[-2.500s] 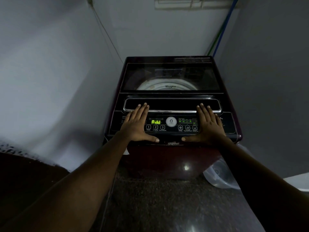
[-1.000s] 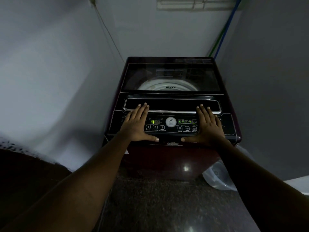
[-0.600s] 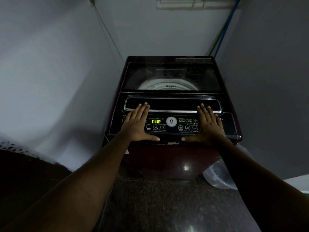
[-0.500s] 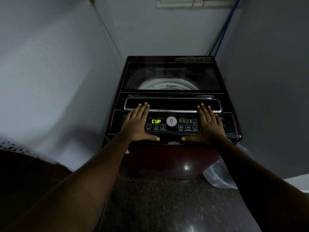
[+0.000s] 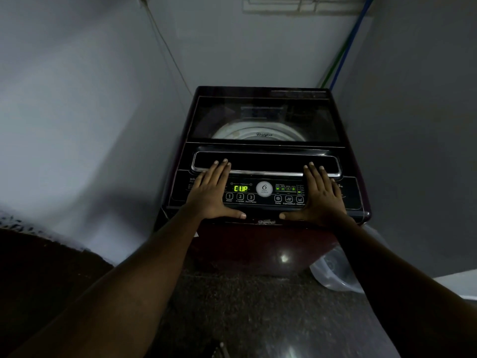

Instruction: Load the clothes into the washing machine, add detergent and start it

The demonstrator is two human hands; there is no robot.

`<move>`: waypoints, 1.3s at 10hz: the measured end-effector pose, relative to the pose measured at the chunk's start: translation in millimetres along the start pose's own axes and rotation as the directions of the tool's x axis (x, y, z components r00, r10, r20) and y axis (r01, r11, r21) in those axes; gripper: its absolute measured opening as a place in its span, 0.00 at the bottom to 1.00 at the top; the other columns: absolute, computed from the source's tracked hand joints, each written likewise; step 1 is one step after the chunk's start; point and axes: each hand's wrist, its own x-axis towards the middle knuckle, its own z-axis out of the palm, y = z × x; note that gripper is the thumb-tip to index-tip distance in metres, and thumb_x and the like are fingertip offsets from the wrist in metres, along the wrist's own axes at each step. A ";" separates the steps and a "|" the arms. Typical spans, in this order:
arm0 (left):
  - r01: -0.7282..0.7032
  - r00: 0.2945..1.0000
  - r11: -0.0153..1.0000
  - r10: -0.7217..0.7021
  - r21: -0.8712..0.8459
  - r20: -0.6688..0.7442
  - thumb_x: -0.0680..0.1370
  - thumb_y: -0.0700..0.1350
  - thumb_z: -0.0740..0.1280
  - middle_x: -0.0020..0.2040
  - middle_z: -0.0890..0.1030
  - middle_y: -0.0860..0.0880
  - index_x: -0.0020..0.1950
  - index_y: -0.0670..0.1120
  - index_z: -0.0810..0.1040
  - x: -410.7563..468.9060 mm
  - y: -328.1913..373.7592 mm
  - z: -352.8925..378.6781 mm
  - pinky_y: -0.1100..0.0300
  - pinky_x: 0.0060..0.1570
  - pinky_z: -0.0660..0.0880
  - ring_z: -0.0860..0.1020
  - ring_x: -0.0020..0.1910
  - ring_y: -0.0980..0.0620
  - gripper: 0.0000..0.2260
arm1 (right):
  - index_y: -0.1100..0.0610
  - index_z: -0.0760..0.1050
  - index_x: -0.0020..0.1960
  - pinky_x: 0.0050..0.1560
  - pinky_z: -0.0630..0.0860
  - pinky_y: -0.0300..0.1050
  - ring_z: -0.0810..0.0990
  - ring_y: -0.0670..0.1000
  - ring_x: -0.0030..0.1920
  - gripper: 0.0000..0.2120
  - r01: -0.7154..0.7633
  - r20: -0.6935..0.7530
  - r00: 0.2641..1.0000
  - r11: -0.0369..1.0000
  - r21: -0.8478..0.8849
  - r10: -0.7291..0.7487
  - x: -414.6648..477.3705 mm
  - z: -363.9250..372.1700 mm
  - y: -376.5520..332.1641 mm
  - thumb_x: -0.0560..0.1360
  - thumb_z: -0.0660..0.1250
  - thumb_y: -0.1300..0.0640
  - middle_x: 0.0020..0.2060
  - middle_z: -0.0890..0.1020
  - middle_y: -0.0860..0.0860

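A dark maroon top-loading washing machine (image 5: 263, 249) stands in a corner with its glass lid (image 5: 263, 117) closed; the white drum rim shows through the glass. No clothes or detergent are in sight. My left hand (image 5: 211, 192) lies flat on the left side of the control panel (image 5: 263, 200), fingers straight and reaching the chrome handle (image 5: 265, 173). My right hand (image 5: 321, 195) lies flat on the panel's right side in the same way. Between them the green display (image 5: 240, 188) reads "CUP".
Grey walls close in on the left, back and right of the machine. A clear plastic tub (image 5: 333, 272) lies on the dark speckled floor at the machine's right foot. Blue and green hoses (image 5: 343, 52) run down the back right corner.
The display changed from "Add" to "4" and then to "CUP". Both hands have stayed flat on the panel.
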 end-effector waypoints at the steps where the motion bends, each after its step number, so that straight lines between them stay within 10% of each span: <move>1: 0.006 1.000 1.000 -0.006 0.002 0.005 0.58 0.81 0.63 0.79 0.32 0.53 0.79 0.48 0.33 0.5 -0.3 -0.5 0.48 0.75 0.38 0.32 0.78 0.53 0.65 | 0.50 0.36 0.78 0.76 0.40 0.56 0.33 0.46 0.76 0.71 -0.008 0.007 1.000 1.000 -0.004 0.008 0.1 -0.7 -1.1 0.48 0.61 0.15 0.78 0.38 0.44; 13: 0.036 0.999 0.993 -0.035 -0.111 0.006 0.70 0.76 0.56 0.81 0.39 0.50 0.81 0.46 0.41 0.5 7.8 -9.5 0.46 0.77 0.44 0.39 0.80 0.51 0.52 | 0.53 0.35 0.78 0.74 0.39 0.59 0.32 0.50 0.76 0.73 -0.015 0.152 0.988 0.998 0.053 0.006 2.6 -10.9 -3.6 0.49 0.65 0.18 0.77 0.36 0.48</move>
